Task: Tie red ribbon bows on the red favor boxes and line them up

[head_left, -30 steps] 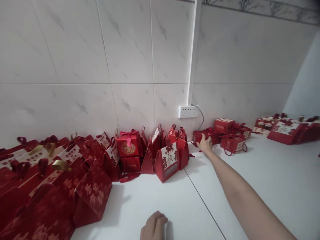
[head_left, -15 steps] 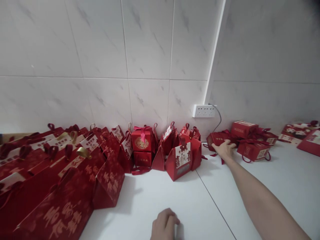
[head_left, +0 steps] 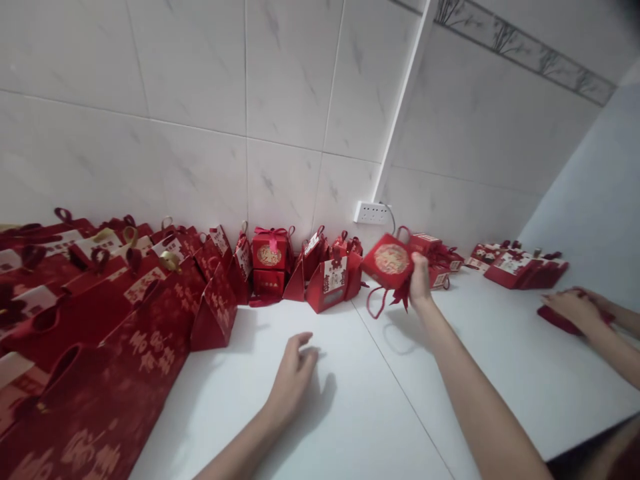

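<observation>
A red gift box [head_left: 391, 261] with a round gold emblem and dangling ribbon loops is held up above the white table [head_left: 360, 387] by my right hand [head_left: 421, 280], whose fingers grip its right side. My left hand [head_left: 295, 367] hovers over the table with thumb and fingers apart, holding nothing. Beyond it stand a red box with a white label [head_left: 334, 275] and two stacked red boxes [head_left: 269, 257], the upper one tied with a pink bow.
Rows of red bags [head_left: 150, 333] fill the left side. More red boxes [head_left: 440, 273] lie behind my right hand. At the right, another person's hands [head_left: 575, 310] hold a flat red item. A power socket [head_left: 373, 213] is on the tiled wall.
My right hand has lifted a red box off the table and brought it leftward. My left hand has reached farther forward and opened. The view has turned right, bringing another person's hands into sight.
</observation>
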### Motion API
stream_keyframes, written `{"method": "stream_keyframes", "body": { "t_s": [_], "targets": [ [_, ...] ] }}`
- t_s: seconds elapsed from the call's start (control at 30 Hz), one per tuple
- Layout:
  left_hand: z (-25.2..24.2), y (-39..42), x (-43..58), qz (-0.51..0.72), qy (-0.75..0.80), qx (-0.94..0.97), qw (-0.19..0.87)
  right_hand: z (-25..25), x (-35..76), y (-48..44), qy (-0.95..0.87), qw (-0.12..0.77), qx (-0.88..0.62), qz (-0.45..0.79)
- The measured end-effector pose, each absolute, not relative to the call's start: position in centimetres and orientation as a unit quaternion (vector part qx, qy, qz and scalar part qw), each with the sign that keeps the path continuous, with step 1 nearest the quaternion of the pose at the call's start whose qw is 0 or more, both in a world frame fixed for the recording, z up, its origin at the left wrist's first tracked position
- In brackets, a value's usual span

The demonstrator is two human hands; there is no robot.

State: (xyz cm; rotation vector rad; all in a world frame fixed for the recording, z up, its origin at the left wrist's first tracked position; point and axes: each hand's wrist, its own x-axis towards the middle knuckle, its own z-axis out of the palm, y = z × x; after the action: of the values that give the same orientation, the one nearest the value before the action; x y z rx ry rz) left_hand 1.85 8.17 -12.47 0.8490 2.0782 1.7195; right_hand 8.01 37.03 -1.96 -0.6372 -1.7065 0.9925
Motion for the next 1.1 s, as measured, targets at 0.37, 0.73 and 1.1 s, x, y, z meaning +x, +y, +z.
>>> {"method": "stream_keyframes", "body": {
  "t_s": [0.37,0.73,1.1],
  "targets": [
    [-9.8,5.1,-2.4,0.7,0.683,0.209,-0.007,-0.8,6.9,23.2,-0.889,0.184,-0.103,0.407],
    [-10.7,5.8,-2.7,0.664,0.714,0.218,0.043,-9.3,6.6,23.5,-0.832,0.102,-0.053,0.542],
    [-9.2,4.7,-4.2,0.643,0.732,0.217,0.06,-7.8,7.8,22.9,-0.839,0.19,-0.03,0.508]
  ]
}}
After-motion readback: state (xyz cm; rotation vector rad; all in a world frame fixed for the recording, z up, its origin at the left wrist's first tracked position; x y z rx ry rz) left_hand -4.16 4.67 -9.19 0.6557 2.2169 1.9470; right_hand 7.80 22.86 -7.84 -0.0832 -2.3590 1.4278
